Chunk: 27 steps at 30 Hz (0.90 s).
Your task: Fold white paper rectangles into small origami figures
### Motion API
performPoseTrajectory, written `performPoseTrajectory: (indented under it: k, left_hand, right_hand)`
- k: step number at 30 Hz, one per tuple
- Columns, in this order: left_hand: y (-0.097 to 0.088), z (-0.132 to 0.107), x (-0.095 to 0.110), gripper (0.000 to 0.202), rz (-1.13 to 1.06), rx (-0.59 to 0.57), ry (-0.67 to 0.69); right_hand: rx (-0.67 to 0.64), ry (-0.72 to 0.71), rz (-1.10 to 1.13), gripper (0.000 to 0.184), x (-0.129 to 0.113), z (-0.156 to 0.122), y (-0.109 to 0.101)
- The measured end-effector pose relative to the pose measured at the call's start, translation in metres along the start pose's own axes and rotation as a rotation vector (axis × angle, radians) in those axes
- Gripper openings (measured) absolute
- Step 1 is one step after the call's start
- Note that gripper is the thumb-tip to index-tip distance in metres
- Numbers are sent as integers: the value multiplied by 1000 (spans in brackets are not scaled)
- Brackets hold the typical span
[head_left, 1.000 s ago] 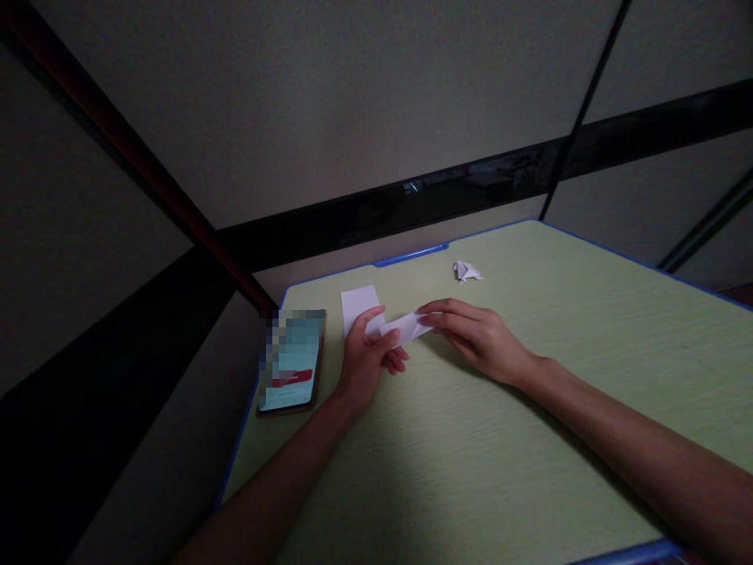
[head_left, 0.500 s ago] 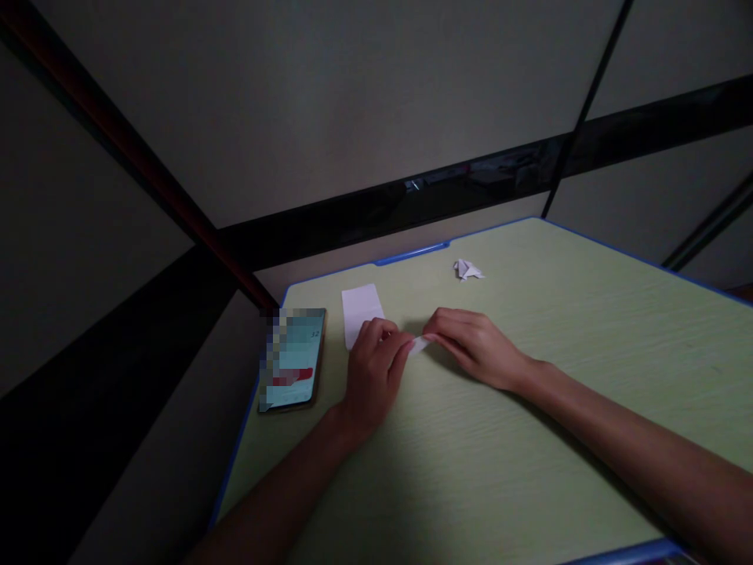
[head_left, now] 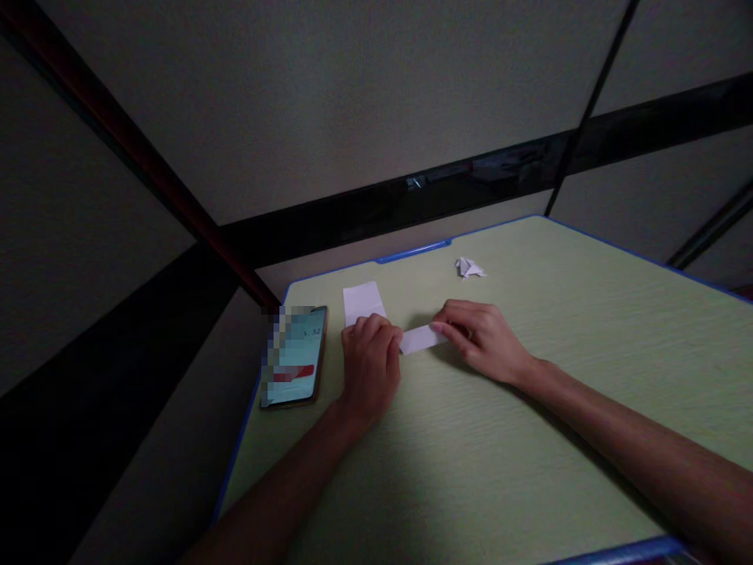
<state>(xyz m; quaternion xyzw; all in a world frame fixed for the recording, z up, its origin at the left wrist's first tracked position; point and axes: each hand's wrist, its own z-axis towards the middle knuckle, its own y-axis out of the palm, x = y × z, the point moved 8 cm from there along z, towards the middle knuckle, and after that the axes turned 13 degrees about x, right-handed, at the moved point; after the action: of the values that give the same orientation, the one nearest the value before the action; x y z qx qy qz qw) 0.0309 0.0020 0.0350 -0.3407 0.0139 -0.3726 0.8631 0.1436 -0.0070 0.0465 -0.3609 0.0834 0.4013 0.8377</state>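
Observation:
A narrow folded strip of white paper [head_left: 419,338] stretches between my two hands, just over the table. My right hand [head_left: 483,339] pinches its right end between thumb and fingers. At the other end my left hand [head_left: 370,367] is closed, fingers curled down, hiding that end of the strip. Behind the left knuckles lies a flat white sheet of paper [head_left: 363,300], its near part covered by the hand. A small folded paper figure [head_left: 469,268] rests farther back, beyond my right hand.
A phone [head_left: 297,357] with a lit screen lies at the left edge of the pale green table [head_left: 565,314]. Blue trim runs round the tabletop, with a blue bar [head_left: 415,252] at the back edge. Dark-banded panels [head_left: 376,118] stand close behind.
My hands have moved apart, the left slightly left and the right slightly right. More of the paper strip now shows between them, its flat face turned up.

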Motion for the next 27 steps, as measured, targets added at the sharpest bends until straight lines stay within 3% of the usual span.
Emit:
performPoseTrajectory:
  k: [10,13,15,20,23,27]
  left_hand:
    - [-4,1,-16,13,2,87,-143]
    - [-10,2,-37,17,-98,186,-344]
    - [-12,3,-39,17,-219,234,-401]
    - [5,1,-31,13,-590,139,-529]
    - [15,-2,-31,16,-637,37,-586]
    - [21,-3,-30,28,-631,-42,-554]
  right_hand:
    - [39,49,12,20,0,0,-4]
    - [156,144,3,20,12,3,-20]
    - [216,224,19,20,20,4,-26]
    - [79,284,141,21,19,2,-5]
    - [4,316,177,21,17,0,5]
    - [-100,253,223,19,10,-3,14]
